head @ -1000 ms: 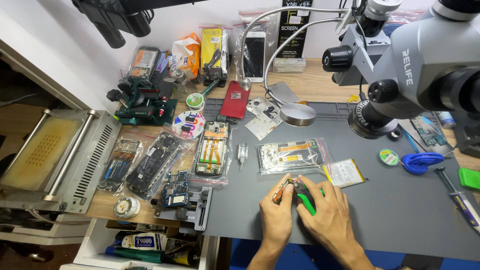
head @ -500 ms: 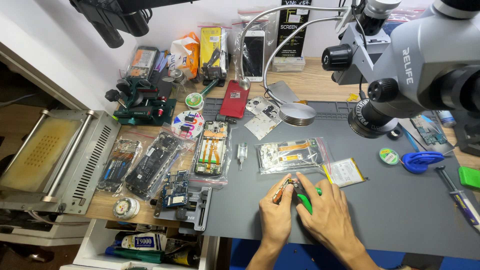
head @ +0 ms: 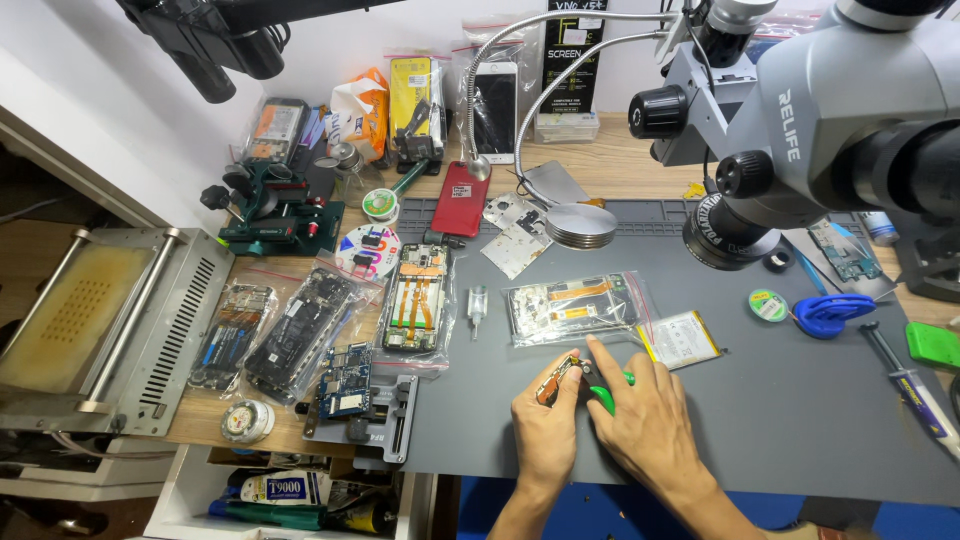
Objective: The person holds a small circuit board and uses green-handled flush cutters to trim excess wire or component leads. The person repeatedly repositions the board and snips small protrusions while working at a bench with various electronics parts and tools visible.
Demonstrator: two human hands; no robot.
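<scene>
Centrally, a small circuit board (head: pixel 556 378) is being pinched by the left hand (head: pixel 545 432); beside it, a green-handled tool (head: pixel 603 396) is being gripped by the right hand (head: pixel 645 425), best kept steady.

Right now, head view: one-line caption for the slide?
Left hand steadies a small circuit board while right hand works it with a green-handled tool on a grey mat below a microscope.

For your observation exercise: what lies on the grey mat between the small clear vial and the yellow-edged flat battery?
In the head view, a clear plastic bag of phone parts lies between the vial and the battery, on the grey mat.
</scene>
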